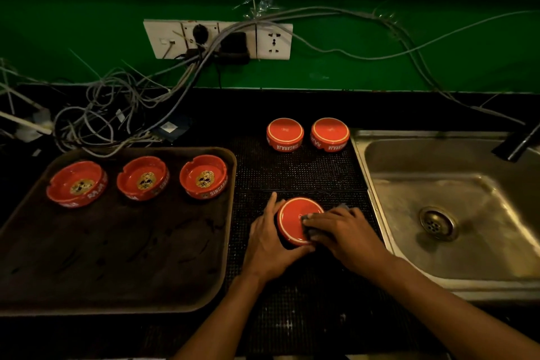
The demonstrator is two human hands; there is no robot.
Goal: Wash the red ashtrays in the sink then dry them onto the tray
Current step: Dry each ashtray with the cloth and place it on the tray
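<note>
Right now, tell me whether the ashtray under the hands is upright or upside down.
Upside down: the ashtray shows its flat ringed base, unlike the three bowl-up ones on the tray.
</note>
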